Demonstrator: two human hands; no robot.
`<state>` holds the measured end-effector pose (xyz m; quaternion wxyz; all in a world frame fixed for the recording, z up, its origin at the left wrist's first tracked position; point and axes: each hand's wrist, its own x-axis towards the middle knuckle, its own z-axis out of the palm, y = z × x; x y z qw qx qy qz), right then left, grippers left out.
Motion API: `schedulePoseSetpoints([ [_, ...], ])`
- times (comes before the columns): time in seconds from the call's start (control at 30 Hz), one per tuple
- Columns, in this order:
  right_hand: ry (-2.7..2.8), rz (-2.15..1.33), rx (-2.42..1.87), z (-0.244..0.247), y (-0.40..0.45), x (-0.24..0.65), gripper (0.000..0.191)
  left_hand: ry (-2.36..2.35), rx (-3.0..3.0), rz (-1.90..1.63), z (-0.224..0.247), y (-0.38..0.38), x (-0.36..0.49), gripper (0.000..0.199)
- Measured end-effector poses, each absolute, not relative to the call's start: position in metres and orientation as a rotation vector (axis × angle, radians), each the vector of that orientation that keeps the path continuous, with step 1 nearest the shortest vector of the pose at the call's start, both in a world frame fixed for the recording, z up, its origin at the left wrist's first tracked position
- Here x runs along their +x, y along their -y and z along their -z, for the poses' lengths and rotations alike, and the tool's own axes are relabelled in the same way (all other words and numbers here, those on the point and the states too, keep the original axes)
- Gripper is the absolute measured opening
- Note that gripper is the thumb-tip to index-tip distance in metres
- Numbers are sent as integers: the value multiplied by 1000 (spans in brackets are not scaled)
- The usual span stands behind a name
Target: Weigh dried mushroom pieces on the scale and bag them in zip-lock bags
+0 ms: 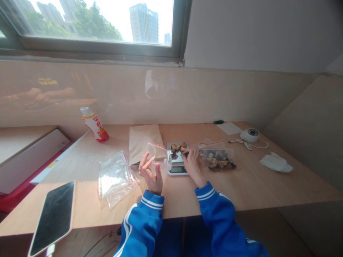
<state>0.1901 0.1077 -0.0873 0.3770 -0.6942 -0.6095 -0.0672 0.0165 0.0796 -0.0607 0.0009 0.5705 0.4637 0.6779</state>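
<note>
A white kitchen scale (178,170) lies in the middle of the table with several brown dried mushrooms (178,147) on its plate. At its left edge my left hand (151,175) has its fingers apart, touching the inside of an opened clear zip bag (162,157). My right hand (193,165) is closed at the scale's right side, its fingertips on a mushroom piece. Right of that hand lies a clear bag of dark dried pieces (220,159).
Clear bags (115,178) and a brown paper sheet (144,139) lie left of the scale. Farther left are a bottle (95,125) and a phone (55,212). On the right are a white camera (249,135) with its cable and a crumpled white item (276,163).
</note>
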Motion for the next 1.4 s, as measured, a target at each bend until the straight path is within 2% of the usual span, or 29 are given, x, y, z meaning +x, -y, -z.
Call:
schedulePoseSetpoints([
  [0.13, 1515, 65, -1772, 78, -104, 190, 15, -1428, 1782, -2085, 60, -79, 19, 26],
  [0.37, 1387, 1, -1691, 47, -101, 186, 21, -1362, 1765, -2095, 63, -80, 19, 22],
  [0.63, 1679, -284, -1386, -12, -76, 156, 17, -1196, 1832, -2042, 69, -83, 22, 18],
  [0.83, 1717, -532, -1375, -27, -67, 144, 35, -1048, 1801, -2065, 72, -83, 24, 17],
  [0.93, 1649, -629, -1326, -28, -66, 147, 31, -1040, 1774, -2083, 70, -83, 24, 15],
  [1.07, 1555, -583, -1359, -30, -65, 150, 11, -1041, 1795, -2076, 68, -82, 23, 13],
  [1.17, 1666, -576, -1329, -35, -62, 149, 4, -1034, 1795, -2068, 68, -83, 23, 14],
  [1.27, 1704, -537, -1308, -35, -61, 153, 12, -1038, 1782, -2078, 69, -83, 23, 15],
  [1.4, 1616, -300, -1409, -11, -71, 176, 23, -1067, 1772, -2115, 69, -83, 23, 13],
])
